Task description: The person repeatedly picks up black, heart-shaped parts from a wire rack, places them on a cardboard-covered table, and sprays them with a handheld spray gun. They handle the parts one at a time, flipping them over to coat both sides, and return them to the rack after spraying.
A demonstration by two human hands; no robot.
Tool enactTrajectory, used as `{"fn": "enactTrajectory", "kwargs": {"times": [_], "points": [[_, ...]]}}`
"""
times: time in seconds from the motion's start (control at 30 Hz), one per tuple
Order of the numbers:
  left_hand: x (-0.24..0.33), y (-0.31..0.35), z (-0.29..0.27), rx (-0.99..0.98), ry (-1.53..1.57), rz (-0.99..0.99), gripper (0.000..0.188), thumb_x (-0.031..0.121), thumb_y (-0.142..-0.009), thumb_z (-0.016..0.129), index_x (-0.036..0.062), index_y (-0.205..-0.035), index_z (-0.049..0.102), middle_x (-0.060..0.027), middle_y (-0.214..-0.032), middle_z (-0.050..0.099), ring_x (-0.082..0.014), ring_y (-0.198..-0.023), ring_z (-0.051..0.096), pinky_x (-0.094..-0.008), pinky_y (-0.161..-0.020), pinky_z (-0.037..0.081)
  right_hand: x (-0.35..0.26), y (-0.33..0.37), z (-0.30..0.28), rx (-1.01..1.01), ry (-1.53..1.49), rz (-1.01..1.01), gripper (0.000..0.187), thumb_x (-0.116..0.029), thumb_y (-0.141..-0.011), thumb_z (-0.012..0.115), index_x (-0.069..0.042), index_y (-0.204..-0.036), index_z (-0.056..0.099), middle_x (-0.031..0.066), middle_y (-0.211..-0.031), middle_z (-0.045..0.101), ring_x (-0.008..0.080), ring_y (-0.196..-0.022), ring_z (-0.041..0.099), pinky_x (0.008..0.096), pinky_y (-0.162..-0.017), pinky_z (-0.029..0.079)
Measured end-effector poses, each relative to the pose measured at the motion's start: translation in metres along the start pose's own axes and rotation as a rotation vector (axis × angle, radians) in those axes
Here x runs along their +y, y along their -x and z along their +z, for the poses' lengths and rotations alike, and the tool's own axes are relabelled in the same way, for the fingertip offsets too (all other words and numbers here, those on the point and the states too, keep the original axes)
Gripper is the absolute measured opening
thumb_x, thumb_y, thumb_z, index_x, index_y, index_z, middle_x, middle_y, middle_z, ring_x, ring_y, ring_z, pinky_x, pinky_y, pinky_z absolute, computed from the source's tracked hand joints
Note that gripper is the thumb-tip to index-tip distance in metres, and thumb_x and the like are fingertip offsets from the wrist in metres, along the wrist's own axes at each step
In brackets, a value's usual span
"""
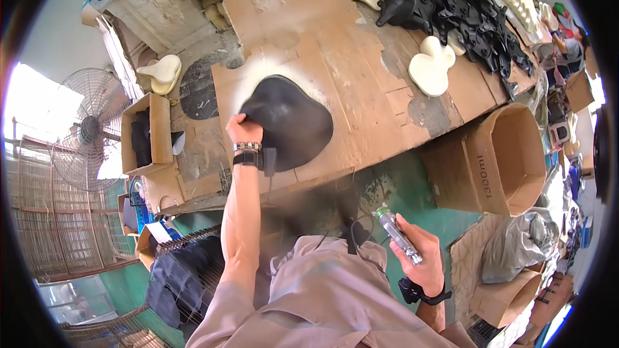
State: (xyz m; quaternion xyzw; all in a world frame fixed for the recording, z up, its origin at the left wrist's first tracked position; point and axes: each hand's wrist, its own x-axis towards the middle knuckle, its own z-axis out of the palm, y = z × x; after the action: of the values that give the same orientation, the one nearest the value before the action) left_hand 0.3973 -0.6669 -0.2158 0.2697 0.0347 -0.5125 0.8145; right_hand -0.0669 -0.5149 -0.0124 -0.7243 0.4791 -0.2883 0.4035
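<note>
My left hand [244,130] is closed on the left edge of a black, saddle-shaped piece [293,119], which looks like a bicycle saddle or its cover. The wide piece rests on the cardboard-covered table, with whitish residue around its far edge. Off the table's near edge, my right hand [422,259] grips a slim silver cylindrical tool [398,237] with a green tip. That tip points up and left, apart from the black piece. Some of the tool's body is hidden by my fingers.
Cream foam saddle pads [430,67] and a heap of black saddle covers [451,13] lie at the far right. A tall open cardboard box [451,171] stands by the table's right edge. At left are a small box [164,135] and a fan [90,129].
</note>
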Motion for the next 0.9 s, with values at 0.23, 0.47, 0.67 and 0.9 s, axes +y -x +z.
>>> {"fn": "enactTrajectory", "kwargs": {"times": [0.23, 0.47, 0.67, 0.9], "points": [[0.068, 0.075, 0.089, -0.161, 0.119, 0.283, 0.047, 0.008, -0.071, 0.052, -0.0025, -0.117, 0.06, -0.0172, -0.118, 0.066, -0.0363, -0.113, 0.061, -0.0498, -0.101, 0.047, 0.011, -0.021, -0.001, -0.191, -0.03, -0.031, 0.058, 0.004, -0.074, 0.072, 0.0, -0.131, 0.059, 0.0203, -0.1, 0.069, 0.0371, -0.086, 0.069, 0.037, -0.075, 0.054], [0.107, 0.157, 0.063, -0.367, 0.16, 0.389, 0.042, 0.006, -0.077, 0.051, -0.009, -0.115, 0.06, -0.0228, -0.121, 0.065, -0.0374, -0.118, 0.06, -0.0499, -0.11, 0.04, 0.042, -0.07, 0.019, -0.319, -0.033, -0.218, 0.058, 0.002, -0.073, 0.074, 0.001, -0.129, 0.059, 0.0211, -0.1, 0.068, 0.0395, -0.087, 0.066, 0.039, -0.077, 0.053], [0.097, 0.236, 0.05, -0.19, 0.168, 0.503, 0.047, 0.008, -0.077, 0.052, -0.0034, -0.121, 0.06, -0.0189, -0.122, 0.066, -0.0359, -0.116, 0.062, -0.0499, -0.108, 0.043, 0.125, -0.178, 0.068, -0.169, 0.426, -0.198, 0.065, -0.001, -0.075, 0.07, -0.001, -0.136, 0.049, 0.0249, -0.117, 0.061, 0.0422, -0.102, 0.062, 0.0459, -0.084, 0.052], [0.069, 0.298, 0.031, 0.011, 0.191, 0.584, 0.047, 0.01, -0.073, 0.053, 0.001, -0.119, 0.063, -0.0141, -0.115, 0.069, -0.0333, -0.108, 0.065, -0.0471, -0.1, 0.049, 0.299, -0.247, 0.146, -0.14, 0.951, -0.234, 0.076, -0.013, -0.079, 0.066, 0.005, -0.145, 0.034, 0.0238, -0.155, 0.028, 0.045, -0.144, 0.025, 0.0533, -0.103, 0.044]]}}
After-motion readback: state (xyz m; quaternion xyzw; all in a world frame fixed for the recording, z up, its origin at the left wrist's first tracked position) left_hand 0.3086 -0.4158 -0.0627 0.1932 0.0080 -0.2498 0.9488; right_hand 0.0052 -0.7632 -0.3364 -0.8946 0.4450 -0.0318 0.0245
